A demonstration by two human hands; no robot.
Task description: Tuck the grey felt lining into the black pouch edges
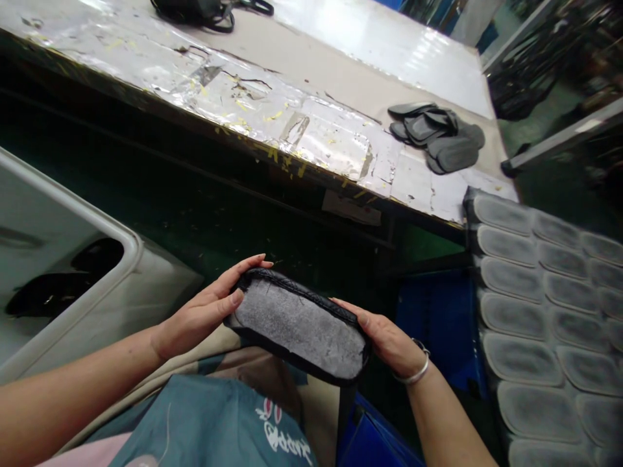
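Note:
Between my two hands is a black bag-like piece with a rough grey oval panel (302, 327) facing up and a black rim around it. My left hand (214, 308) grips its left end, thumb on the grey face and fingers along the far edge. At the other end, my right hand (382, 337), with a bracelet (419, 370) on the wrist, holds the right corner with thumb and fingers. The piece is tilted, held above my lap, apart from the table. Its underside is hidden.
A worn, taped table (335, 139) runs across ahead, with several grey oval pads (452, 146) and a black strapped item (195, 13) on it. A stack of moulded oval panels (520, 360) stands at right. A white bin (160, 272) at left holds black items. Blue containers (438, 318) sit below.

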